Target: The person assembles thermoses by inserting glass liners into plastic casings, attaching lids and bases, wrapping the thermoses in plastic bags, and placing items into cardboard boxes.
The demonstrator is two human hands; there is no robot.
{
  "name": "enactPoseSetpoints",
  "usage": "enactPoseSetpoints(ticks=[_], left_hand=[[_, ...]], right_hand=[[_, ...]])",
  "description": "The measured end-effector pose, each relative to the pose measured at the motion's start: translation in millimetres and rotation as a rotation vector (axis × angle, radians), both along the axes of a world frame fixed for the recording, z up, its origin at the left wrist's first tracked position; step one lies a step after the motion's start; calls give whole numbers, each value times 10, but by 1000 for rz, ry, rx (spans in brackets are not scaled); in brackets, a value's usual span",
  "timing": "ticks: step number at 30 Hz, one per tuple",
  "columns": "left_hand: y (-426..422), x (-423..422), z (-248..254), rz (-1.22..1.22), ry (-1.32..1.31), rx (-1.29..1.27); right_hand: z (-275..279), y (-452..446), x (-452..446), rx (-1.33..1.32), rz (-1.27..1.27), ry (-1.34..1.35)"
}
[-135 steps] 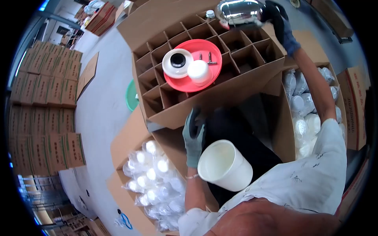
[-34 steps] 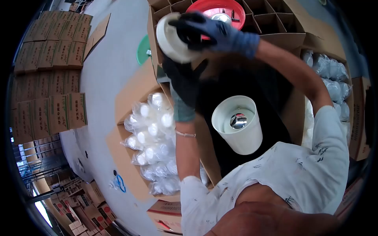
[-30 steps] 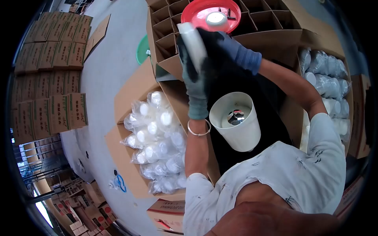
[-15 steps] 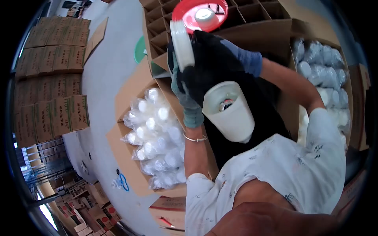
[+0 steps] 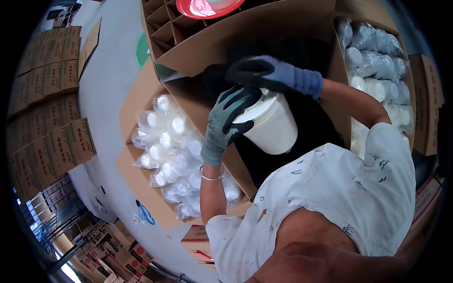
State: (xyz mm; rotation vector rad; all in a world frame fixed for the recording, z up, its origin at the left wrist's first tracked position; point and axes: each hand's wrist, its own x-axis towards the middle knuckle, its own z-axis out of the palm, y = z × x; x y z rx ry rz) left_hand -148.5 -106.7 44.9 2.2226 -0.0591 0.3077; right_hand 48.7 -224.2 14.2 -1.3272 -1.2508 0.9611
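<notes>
A white plastic tub point(image 5: 276, 127) rests tilted between the black-clad legs, with a white lid point(image 5: 255, 107) on its mouth. My left hand point(image 5: 230, 115), in a green glove with dark fingertips, grips the lid, fingers across the top and thumb at the rim. My right hand point(image 5: 264, 73), in a blue and black glove, curls over the lid's far edge close to the left fingers. The gloves cover part of the lid, and the tub's inside is hidden.
In front stands a divided carton point(image 5: 165, 33) with a red dish point(image 5: 207, 9) on it. Boxes of bagged white bottles stand at left point(image 5: 165, 141) and right point(image 5: 377, 87). Stacked cartons point(image 5: 52, 146) line the far left. A blue strap point(image 5: 147, 214) lies on the floor.
The lid, held up in front of the open tub before, is now on its mouth. Both hands have come back toward the body with it. The view has shifted slightly.
</notes>
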Motion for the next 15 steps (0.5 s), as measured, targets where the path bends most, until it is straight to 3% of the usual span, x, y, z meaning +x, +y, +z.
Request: enactPoseSetpoints(ticks=[2,4,5,8,11,13,14,15], left_hand=[[-23,-53,-49,-2,0,-36],[-126,-234,0,65,122,-91],[-119,-262,89,-23,151,-161],[-311,-371,332,-3,324,100],[-413,-335,342,141,217,-4],[-334,-326,-126,267,-148,-418],[-521,-254,-266,432,-231,-663],[-670,-173,-426,590,-310,-916]], right_hand=[[53,-4,-113,-94,36,108],[71,40,-163,-64,163,37],[80,67,-192,-47,226,2],[-11,203,-210,-21,396,110],[45,221,-150,-63,456,146],[111,6,-86,32,394,35],[285,-203,9,218,343,-236],[290,-424,45,232,316,-409]])
